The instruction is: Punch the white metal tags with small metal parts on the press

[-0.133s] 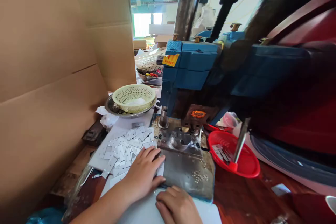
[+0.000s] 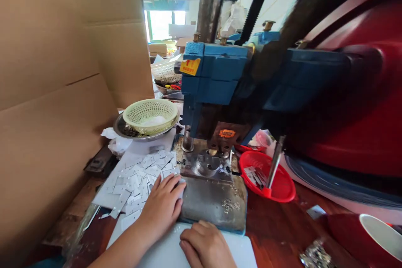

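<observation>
My left hand [image 2: 163,202] lies palm down at the left edge of the press's steel base plate [image 2: 205,205], fingers stretched forward and thumb a little apart. Beneath its fingers a sliver of a small white metal plate [image 2: 181,191] shows; most of it is covered. A loose pile of similar white plates [image 2: 138,182] spreads to the left of that hand. My right hand [image 2: 205,245] rests on a white board [image 2: 240,248] in front of the base, fingers curled in. Whatever those fingers may hold is hidden.
The blue press [image 2: 216,71] rises ahead, its die [image 2: 207,165] on the base and metal scraps [image 2: 229,206] nearby. Right stands a red basket [image 2: 287,190] with plates; left, a pale green basket [image 2: 150,113] in a metal bowl and tall cardboard [image 2: 50,71].
The whole view has shifted, so the scene sits further left. My left thumb has drawn closer to the index finger, and less of the plate under that hand shows. The right hand stays curled.
</observation>
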`<state>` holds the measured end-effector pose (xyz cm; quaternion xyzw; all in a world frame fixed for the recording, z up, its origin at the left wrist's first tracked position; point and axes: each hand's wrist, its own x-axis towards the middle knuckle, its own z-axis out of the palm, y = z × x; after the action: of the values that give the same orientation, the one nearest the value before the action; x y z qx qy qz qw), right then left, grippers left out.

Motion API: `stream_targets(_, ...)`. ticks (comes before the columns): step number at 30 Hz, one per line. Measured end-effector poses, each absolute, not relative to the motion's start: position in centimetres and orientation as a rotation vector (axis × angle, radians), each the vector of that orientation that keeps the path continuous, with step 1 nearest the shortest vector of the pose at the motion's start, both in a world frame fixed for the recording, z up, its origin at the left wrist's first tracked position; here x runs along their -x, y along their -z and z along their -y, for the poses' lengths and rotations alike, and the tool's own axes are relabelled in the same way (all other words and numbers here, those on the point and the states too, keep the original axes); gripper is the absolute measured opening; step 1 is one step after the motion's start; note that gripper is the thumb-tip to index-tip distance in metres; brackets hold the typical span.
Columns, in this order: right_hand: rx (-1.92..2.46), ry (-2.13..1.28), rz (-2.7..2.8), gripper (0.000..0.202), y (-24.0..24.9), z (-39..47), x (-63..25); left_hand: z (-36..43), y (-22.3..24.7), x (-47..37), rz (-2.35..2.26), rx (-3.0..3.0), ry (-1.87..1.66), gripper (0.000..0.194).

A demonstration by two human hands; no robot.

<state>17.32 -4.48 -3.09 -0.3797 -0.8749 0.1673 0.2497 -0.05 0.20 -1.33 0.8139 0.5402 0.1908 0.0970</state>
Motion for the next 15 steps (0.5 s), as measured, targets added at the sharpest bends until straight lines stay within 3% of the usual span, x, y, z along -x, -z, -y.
stream_targets(6,1.185,-0.607,2.316,0.012,1.9,4.6,-17.4,-0.7,2.3,0.4,-1.656,-2.418,-0.616,0.048)
stream_targets(11,1.228,-0.606,2.337,0.012,1.6,4.8,-17.4,-0.9,2.4,0.4,-1.683,-2.418,-0.634,0.032)
stream_targets(15,1.235,-0.596,2.33,0.01,1.5,4.8,-17.3,-1.0,2.5,0.5,-1.694,-2.433,-0.65,0.03)
